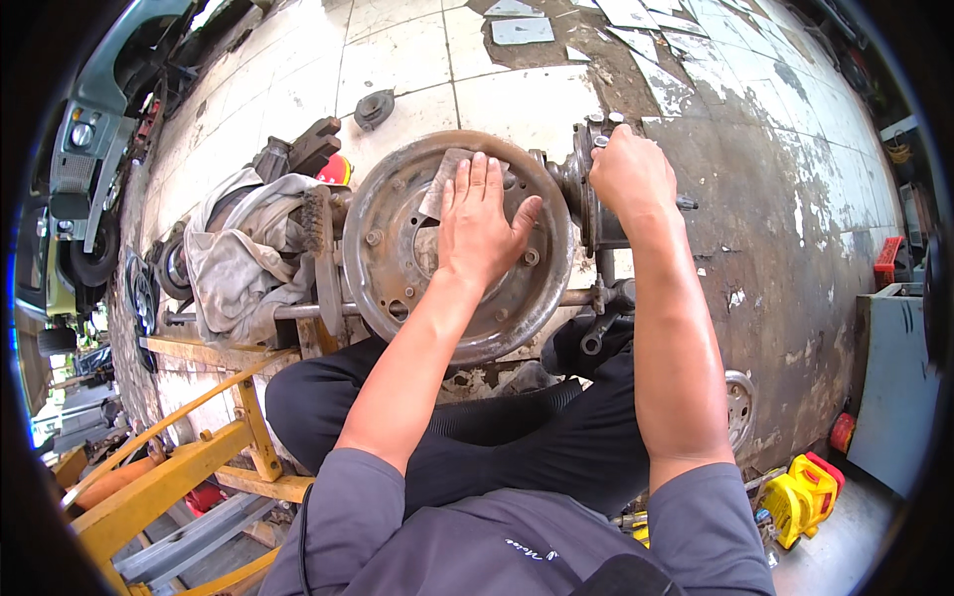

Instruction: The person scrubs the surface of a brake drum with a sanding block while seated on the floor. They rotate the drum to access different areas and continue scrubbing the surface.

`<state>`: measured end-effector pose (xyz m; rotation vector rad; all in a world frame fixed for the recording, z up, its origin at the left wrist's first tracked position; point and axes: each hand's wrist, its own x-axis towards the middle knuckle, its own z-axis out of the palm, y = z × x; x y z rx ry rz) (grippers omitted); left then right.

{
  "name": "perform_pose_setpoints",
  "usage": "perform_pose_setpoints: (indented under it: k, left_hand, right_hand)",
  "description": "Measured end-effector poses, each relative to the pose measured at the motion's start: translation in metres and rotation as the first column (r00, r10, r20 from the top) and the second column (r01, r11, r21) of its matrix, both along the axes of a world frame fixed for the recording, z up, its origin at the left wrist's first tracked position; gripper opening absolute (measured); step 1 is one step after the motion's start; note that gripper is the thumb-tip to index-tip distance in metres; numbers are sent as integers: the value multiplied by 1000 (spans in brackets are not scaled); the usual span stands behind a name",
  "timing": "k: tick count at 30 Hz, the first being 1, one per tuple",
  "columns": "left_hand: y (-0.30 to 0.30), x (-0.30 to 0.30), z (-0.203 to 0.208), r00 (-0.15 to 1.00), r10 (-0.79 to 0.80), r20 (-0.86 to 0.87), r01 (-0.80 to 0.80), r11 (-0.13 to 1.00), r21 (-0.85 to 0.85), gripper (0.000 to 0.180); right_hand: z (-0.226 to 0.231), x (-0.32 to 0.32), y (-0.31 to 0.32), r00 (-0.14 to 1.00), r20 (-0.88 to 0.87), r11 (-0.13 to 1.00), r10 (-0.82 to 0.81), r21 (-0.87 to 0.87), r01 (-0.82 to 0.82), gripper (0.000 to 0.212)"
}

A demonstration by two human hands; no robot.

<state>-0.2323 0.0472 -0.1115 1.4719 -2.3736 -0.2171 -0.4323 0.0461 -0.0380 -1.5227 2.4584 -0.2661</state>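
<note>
A round steel wheel rim [366, 283], brown with wear and grime, lies in front of my legs. My left hand [479, 219] is flat on its face, fingers stretched out and thumb apart. Beneath those fingers is a greyish-brown piece of sandpaper [434, 199], partly covered. To the right of the rim stands a dark, greasy metal hub [586, 189] with bolts on top. My right hand [634, 174] is closed over its upper edge; the fingertips are partly hidden. A wire brush [320, 238] with a wooden handle leans at the rim's left side, against a grey rag [234, 268].
A metal rod [298, 311] runs below the rim toward a steel joint on the right. A yellow frame [189, 472] stands at lower left. At lower right are a yellow case [795, 497] and a grey cabinet [894, 377]. Broken tiles [522, 32] lie on the far floor.
</note>
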Motion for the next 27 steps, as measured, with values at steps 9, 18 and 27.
perform_pose_setpoints:
  k: [9,18,27]
  left_hand:
    - [16,8,6,999,-52,-4,52,999,-9,80]
    - [33,11,5,998,-53,37,52,998,23,83]
    - [29,11,2,999,-32,31,32,999,-14,79]
  right_hand:
    - [4,0,1,1000,16,1000,1,29,-1,34]
    - [11,2,3,999,44,1000,-23,13,22,34]
    - [14,2,3,999,48,1000,-9,9,9,33]
